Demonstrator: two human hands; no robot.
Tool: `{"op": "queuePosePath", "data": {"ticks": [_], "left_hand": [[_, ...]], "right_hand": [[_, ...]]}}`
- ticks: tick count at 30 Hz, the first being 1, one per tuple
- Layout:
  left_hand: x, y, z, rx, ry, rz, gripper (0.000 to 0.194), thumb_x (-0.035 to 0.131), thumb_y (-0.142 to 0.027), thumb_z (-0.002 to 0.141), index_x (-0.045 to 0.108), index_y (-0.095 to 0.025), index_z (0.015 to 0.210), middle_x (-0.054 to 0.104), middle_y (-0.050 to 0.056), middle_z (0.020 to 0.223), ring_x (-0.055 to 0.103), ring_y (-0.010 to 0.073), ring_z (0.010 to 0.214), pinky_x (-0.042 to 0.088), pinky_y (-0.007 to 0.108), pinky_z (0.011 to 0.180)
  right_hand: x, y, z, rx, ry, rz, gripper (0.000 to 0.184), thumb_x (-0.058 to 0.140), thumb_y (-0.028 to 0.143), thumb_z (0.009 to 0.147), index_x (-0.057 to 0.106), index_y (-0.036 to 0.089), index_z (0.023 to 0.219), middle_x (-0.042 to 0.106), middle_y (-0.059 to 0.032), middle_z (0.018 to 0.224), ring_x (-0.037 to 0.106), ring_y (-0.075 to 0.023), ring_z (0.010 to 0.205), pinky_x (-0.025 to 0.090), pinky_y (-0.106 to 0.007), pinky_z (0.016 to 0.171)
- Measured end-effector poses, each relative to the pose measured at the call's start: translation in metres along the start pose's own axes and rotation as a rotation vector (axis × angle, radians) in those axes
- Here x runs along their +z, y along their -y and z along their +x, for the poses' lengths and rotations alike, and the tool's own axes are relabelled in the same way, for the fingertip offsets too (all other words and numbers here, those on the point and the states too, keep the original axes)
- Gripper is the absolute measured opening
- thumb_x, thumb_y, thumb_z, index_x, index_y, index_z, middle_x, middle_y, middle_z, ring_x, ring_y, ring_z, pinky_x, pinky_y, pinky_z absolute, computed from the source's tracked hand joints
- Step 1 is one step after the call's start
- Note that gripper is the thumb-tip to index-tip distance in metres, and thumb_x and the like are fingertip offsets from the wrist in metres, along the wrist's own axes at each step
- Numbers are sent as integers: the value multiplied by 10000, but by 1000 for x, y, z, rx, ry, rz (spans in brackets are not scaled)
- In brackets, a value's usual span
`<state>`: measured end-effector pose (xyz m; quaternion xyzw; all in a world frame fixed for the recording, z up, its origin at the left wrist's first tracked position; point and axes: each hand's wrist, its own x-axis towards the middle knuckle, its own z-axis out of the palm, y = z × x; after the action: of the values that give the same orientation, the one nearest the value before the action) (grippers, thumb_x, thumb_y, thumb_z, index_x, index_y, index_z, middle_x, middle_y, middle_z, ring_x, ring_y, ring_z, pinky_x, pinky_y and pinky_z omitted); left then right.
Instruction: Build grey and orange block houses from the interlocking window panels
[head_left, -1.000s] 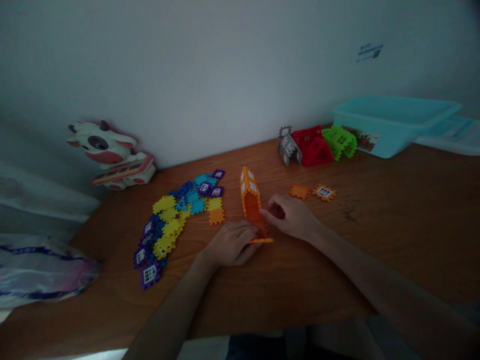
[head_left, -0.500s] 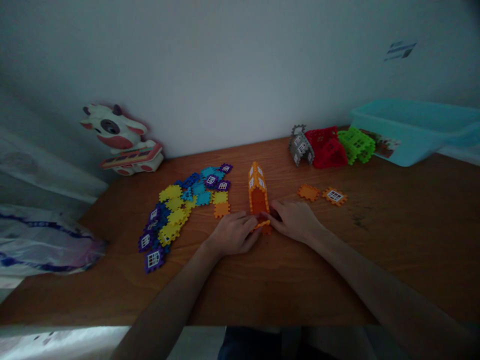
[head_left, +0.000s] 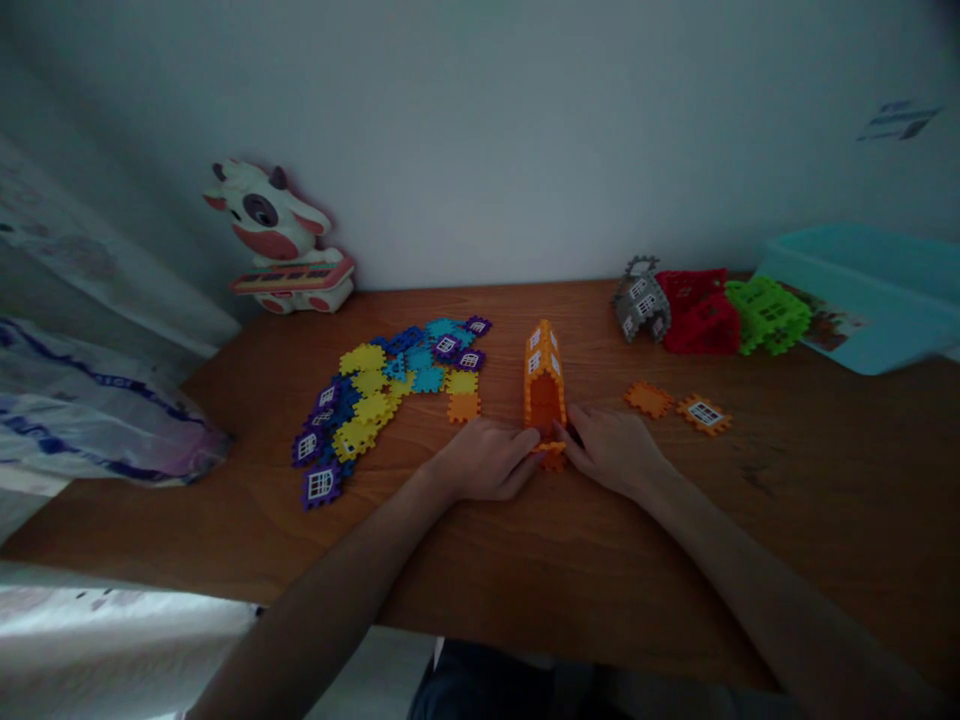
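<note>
An orange toy house [head_left: 544,362] of interlocking plastic tiles, with white windows on its roof, stands on the table with its open end towards me. At that end lies a low orange tile [head_left: 551,449], tilted against the house. My left hand [head_left: 491,460] pinches this tile from the left, fingers closed. On the other side, my right hand [head_left: 611,447] is closed at the house's front right corner, its thumb by the opening. The tips of some fingers are hidden. A plain orange tile [head_left: 649,399] and an orange window tile [head_left: 703,413] lie to the right.
Left of the house spread yellow tiles [head_left: 371,408], blue tiles and purple window tiles [head_left: 321,485]. Grey [head_left: 643,302], red [head_left: 699,312] and green [head_left: 769,314] tile houses stand at the back right beside a turquoise bin [head_left: 870,300]. A cow toy keyboard [head_left: 296,275] and a plastic bag [head_left: 105,410] are left.
The view has swung, so everything sits elsewhere in the picture. Both hands stay at the front of the orange house, with the fingers shifting only slightly.
</note>
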<state>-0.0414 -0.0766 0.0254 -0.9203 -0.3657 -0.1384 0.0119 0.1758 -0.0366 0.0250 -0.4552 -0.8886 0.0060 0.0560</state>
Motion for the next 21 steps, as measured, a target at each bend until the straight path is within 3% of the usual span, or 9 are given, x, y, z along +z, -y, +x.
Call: {"op": "queuePosePath", "data": {"ticks": [10, 17, 21], "left_hand": [[4, 1, -1, -41, -25, -38, 238, 428, -325, 1026, 601, -164, 1061, 738, 80, 787, 715, 218, 687, 513, 283, 606], [10, -1, -2, -192, -281, -278, 328, 491, -392, 1009, 573, -181, 772, 639, 17, 610, 609, 148, 528, 402, 247, 500], [12, -2, -1, -289, -344, -527, 299, 569, -411, 974, 626, -169, 807, 643, -1, 616, 557, 102, 495, 378, 213, 476]], "right_hand": [[2, -1, -1, 11, 1, -16, 301, 398, 314, 1026, 644, 155, 953, 758, -127, 853, 717, -259, 737, 402, -324, 602], [-7, -13, -14, -71, -61, 207, 296, 442, 414, 1013, 572, 196, 860, 710, -69, 782, 659, -214, 685, 413, -312, 625], [-12, -24, -22, -102, -128, 342, 255, 470, 397, 993, 549, 214, 834, 662, -31, 713, 612, -189, 616, 417, -308, 583]]}}
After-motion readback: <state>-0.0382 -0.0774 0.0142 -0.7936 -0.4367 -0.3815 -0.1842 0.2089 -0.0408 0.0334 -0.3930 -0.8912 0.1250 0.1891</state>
